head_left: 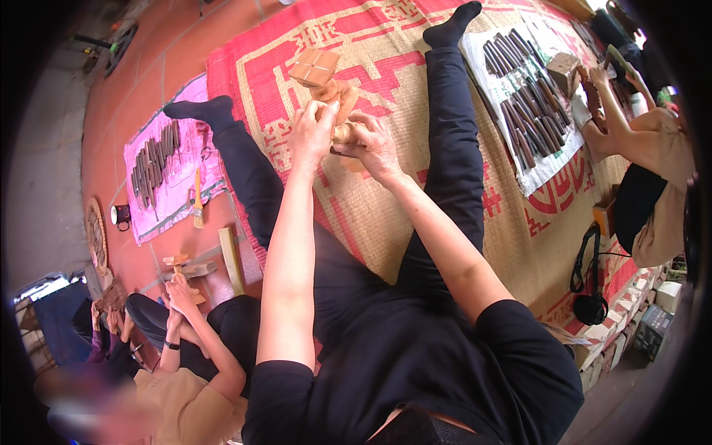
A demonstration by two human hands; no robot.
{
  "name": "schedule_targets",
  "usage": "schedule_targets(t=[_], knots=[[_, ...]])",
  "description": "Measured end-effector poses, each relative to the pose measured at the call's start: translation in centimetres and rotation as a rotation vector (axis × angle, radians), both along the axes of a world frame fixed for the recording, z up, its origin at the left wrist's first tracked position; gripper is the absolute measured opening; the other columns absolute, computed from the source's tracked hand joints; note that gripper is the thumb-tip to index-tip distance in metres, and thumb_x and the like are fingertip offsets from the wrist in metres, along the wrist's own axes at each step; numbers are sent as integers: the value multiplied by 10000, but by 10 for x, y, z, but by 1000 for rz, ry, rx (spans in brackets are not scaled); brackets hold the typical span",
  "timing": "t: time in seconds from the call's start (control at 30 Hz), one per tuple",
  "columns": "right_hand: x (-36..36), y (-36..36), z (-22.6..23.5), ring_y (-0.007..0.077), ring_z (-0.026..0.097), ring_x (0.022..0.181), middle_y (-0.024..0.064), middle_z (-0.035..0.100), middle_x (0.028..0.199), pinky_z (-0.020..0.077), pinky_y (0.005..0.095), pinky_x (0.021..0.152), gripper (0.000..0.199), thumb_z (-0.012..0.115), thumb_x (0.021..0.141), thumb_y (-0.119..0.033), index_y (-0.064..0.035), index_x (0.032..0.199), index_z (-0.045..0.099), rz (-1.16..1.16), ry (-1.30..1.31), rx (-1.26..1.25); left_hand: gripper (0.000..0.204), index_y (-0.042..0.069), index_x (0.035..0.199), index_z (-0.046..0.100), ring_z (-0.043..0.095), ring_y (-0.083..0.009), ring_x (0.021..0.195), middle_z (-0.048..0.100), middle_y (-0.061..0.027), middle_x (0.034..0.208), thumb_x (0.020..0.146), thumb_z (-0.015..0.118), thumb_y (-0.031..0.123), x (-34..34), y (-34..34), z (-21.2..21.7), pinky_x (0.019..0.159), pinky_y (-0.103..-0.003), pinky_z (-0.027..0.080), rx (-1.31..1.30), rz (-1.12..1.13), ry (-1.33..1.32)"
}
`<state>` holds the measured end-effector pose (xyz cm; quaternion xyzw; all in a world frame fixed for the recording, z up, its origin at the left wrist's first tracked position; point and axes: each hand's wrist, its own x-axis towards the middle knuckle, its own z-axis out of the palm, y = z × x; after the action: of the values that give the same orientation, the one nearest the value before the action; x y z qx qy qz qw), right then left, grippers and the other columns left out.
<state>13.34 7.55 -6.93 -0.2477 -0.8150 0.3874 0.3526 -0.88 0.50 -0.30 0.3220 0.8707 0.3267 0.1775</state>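
A carved wooden figure [345, 99] with a square block base [314, 68] tilts away from me above the mat, between my lower legs. My left hand [314, 132] is closed around its near side, below the block. Just to the right, my right hand [374, 148] is closed too, with its fingers against a pale rounded wooden end. A thin dark edge shows under these fingers; whether it belongs to a tool I cannot make out. More of the wood shows beneath my hands, and the fingers hide the rest.
Several dark carving tools [530, 111] lie on a white sheet at right, more tools [155, 165] on a pink cloth [148, 231] at left. A brush [198, 200] and a mug [120, 215] are nearby. Co-workers sit on both sides, one holding wood [178, 261] at lower left.
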Motion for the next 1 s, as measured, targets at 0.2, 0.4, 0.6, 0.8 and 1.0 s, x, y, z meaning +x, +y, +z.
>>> schedule_targets(t=[0.2,0.4,0.6,0.8,1.0], knots=[[33,13,-32,320,555,1094,108,606,1208,449,440,940,323,846,652,-221,-61,823,622,34,-178,47,547,140,1111,635,589,-339,1097,603,-161,1115,889,506,623,-6,-2,-5,948,-437,433,-4,13,-64],[2,4,4,311,553,1075,88,601,1198,454,416,917,345,854,656,-244,-67,773,582,99,-38,-53,546,148,1117,636,591,-340,1101,600,-163,1106,888,506,627,5,0,4,943,-439,438,-26,4,14],[29,21,-39,256,582,1042,78,602,1147,483,367,859,384,847,681,-293,-53,911,654,53,-129,-211,543,148,1116,635,589,-340,1101,600,-167,1118,892,507,625,-1,2,-4,940,-441,441,13,3,-7],[8,12,-9,270,568,1029,82,597,1129,478,376,838,360,833,714,-277,-32,841,602,126,-5,-220,542,150,1120,636,582,-337,1110,601,-170,1127,889,511,623,2,1,-1,937,-440,440,-9,-5,33],[25,32,-40,288,575,1038,89,602,1108,480,377,879,326,846,680,-238,-55,845,632,64,-57,-301,528,152,1121,637,582,-336,1108,602,-169,1124,892,516,612,1,1,2,941,-439,442,-19,11,-8]])
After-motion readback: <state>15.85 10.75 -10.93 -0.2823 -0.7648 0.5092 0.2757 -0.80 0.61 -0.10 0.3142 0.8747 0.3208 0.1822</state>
